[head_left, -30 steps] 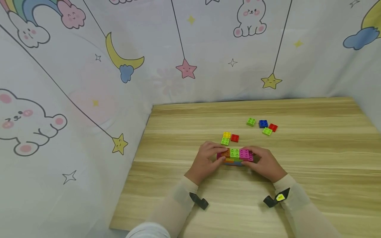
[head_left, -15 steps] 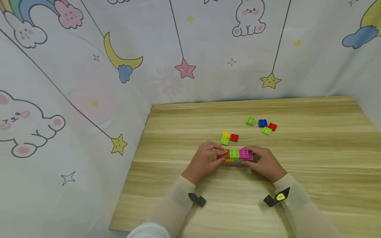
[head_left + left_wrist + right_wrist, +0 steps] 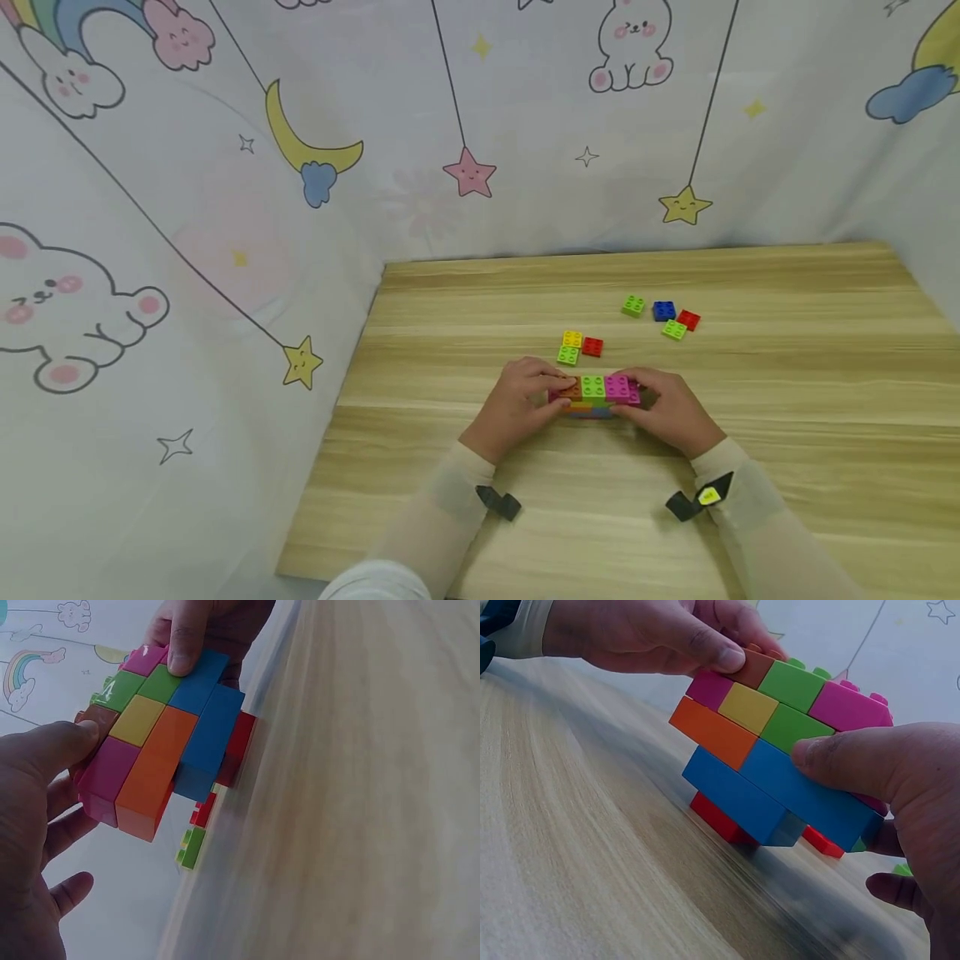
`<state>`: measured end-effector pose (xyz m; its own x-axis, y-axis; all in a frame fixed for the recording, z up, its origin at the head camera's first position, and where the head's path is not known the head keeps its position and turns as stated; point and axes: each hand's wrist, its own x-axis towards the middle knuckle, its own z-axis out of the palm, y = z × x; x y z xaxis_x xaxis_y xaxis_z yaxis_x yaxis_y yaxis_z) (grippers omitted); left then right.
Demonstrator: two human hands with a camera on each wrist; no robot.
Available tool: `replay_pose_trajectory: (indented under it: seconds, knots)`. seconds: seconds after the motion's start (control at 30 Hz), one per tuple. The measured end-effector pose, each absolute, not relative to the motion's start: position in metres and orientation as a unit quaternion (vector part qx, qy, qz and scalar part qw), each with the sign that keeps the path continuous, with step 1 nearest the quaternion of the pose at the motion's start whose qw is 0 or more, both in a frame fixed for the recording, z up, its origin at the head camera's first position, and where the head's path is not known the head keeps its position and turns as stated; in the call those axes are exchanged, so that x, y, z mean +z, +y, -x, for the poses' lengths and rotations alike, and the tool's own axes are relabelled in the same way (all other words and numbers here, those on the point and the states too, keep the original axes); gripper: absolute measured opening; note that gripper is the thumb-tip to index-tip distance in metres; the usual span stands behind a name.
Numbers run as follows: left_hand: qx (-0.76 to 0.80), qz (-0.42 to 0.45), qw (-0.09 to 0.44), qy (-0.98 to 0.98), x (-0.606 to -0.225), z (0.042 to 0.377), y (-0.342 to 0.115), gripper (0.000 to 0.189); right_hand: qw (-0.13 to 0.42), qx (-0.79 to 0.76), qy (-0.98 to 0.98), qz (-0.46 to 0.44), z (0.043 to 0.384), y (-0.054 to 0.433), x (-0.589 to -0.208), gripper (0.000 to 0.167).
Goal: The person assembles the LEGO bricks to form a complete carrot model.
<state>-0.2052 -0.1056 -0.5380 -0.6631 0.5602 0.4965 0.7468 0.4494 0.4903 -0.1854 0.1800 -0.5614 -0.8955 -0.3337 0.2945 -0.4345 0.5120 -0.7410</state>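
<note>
Between both hands stands a stack of building bricks [image 3: 593, 387], wider toward the top and narrow at its foot. My left hand [image 3: 517, 408] grips its left end, the thumb on the brown brick [image 3: 754, 669] of the top row. My right hand [image 3: 671, 417] holds the other end, its thumb pressed across the long blue brick [image 3: 780, 776] and the green one above. The top row also has a green brick [image 3: 792, 685] and a magenta brick [image 3: 851, 705]. Lower come an orange brick [image 3: 157, 761], another blue brick [image 3: 214, 739] and a red brick [image 3: 238, 746] at the bottom.
Just beyond the stack lie a yellow brick [image 3: 572, 338], a green brick [image 3: 567, 356] and a red brick [image 3: 592, 347]. Farther back sit a blue brick [image 3: 663, 311], a red brick [image 3: 688, 320] and two green ones. A printed cloth hangs behind the wooden table [image 3: 450, 308].
</note>
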Motion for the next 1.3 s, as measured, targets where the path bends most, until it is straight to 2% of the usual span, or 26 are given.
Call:
replay_pose_trajectory:
  seconds: [0.17,0.37,0.43,0.57,0.63,0.7,0.8,0.9,1.07,1.3]
  knots:
    - [-0.375,0.384,0.135,-0.833,-0.547,0.207,-0.109,0.041,0.051,0.449,-0.864,-0.223,0.186,0.178,-0.564,0.038]
    - [-0.408,0.345,0.091,-0.840,-0.559,0.207,-0.114,0.058,0.046,0.456,-0.862,-0.216,0.190,0.176,-0.565,0.045]
    - [-0.414,0.331,0.073,-0.845,-0.561,0.208,-0.116,0.057,0.075,0.467,-0.858,-0.200,0.196,0.182,-0.567,0.041]
    - [-0.428,0.307,0.037,-0.849,-0.562,0.209,-0.116,0.054,0.178,0.471,-0.853,-0.135,0.219,0.202,-0.572,0.031]
    - [-0.434,0.301,0.028,-0.849,-0.560,0.210,-0.116,0.053,0.226,0.445,-0.860,-0.102,0.235,0.212,-0.575,0.031]
    - [-0.438,0.297,0.023,-0.848,-0.560,0.210,-0.115,0.052,0.251,0.412,-0.873,-0.075,0.251,0.222,-0.576,0.035]
    - [-0.443,0.298,0.018,-0.845,-0.560,0.211,-0.113,0.051,0.247,0.357,-0.898,-0.063,0.272,0.232,-0.579,0.041]
    - [-0.443,0.300,0.013,-0.845,-0.561,0.212,-0.111,0.051,0.213,0.295,-0.929,-0.063,0.286,0.239,-0.581,0.047]
    - [-0.447,0.301,0.011,-0.842,-0.561,0.213,-0.109,0.050,0.169,0.241,-0.953,-0.067,0.295,0.243,-0.582,0.041]
    - [-0.456,0.306,0.026,-0.835,-0.559,0.213,-0.111,0.048,0.203,0.316,-0.925,-0.054,0.283,0.230,-0.570,0.040]
